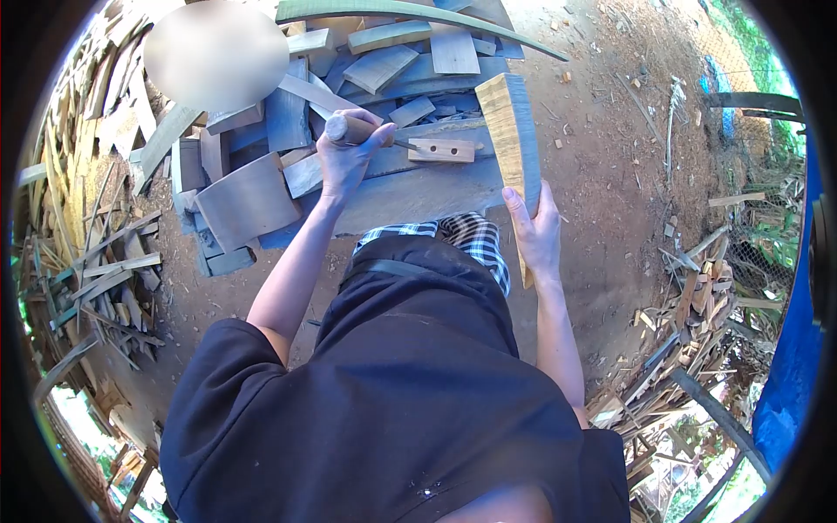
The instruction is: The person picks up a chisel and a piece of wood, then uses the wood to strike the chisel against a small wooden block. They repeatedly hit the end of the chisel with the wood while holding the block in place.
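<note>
My left hand (347, 164) is closed around the wooden handle of a chisel (349, 132), its thumb along the handle. The thin metal blade points right, its tip close to the left end of a small wooden block (443, 151) with two dark round holes. This block lies on a wide plank (418, 200) in front of my knees. In my right hand (535, 228) is a wooden mallet (513, 131), a long paddle-like piece gripped at its narrow lower end. Its broad end rises just right of the block, apart from the chisel.
Offcuts and boards (381, 68) are heaped behind the block, and a larger flat board (248, 202) leans at the left. A long curved strip (418, 12) crosses the top. Scrap wood piles (109, 288) lie on both sides of the dirt ground (602, 174).
</note>
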{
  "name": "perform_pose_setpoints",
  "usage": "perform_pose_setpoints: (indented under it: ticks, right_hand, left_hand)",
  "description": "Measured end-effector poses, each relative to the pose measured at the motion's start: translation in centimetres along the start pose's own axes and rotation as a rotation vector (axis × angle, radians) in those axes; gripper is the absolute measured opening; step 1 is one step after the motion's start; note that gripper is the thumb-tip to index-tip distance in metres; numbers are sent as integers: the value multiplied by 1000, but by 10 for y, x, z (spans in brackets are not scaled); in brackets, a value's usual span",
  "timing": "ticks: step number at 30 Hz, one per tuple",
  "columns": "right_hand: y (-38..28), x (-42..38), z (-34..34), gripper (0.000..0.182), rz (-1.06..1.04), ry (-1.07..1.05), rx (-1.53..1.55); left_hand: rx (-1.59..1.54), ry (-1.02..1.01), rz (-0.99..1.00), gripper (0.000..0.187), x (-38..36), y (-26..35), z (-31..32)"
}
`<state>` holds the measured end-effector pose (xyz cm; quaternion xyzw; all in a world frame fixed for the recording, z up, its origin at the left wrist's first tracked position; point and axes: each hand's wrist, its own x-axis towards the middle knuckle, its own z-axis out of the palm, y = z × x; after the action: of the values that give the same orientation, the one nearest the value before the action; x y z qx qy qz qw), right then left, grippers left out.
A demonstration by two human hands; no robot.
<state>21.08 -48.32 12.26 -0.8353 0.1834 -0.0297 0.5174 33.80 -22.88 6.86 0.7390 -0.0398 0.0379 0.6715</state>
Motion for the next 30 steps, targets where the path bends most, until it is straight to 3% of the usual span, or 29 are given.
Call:
perform_pose_setpoints:
  ticks: [3,6,11,12,14,16,19,20,22,24,26,27,30]
  right_hand:
    - [-18,9,9,47,-7,-46,-19]
    - [-66,19,17,47,-143,-100,-26]
    - [-122,16,33,44,-633,-189,-219]
    - [-120,20,35,44,-637,-192,-224]
    - [-114,31,40,42,-537,-363,-661]
    - [-122,32,41,42,-581,-355,-655]
    - [-132,17,39,45,-678,-225,-283]
    - [-128,18,42,45,-681,-231,-286]
    - [-111,23,48,44,-509,-345,-636]
    - [-110,31,46,45,-594,-350,-640]
    - [-115,29,45,44,-638,-308,-488]
    - [-117,26,45,44,-633,-318,-489]
    - [-116,20,47,45,-671,-174,-244]
  left_hand:
    - [19,11,10,22,-1,-11,9]
    - [31,15,14,21,-6,-13,24]
    - [19,-10,98,23,-14,5,27]
    - [14,-5,99,23,-13,0,28]
    - [-95,-44,117,21,-10,-15,31]
    - [-222,11,38,19,-7,-18,31]
    - [-188,47,-15,17,-14,-27,27]
    - [-108,52,56,16,-14,-31,26]
    - [48,55,212,14,-7,-22,29]
    - [11,72,182,13,-5,-13,31]
    - [-38,56,117,13,-7,-24,28]
    - [-223,59,-51,14,-8,-25,26]
    - [-131,16,21,17,-12,-24,27]
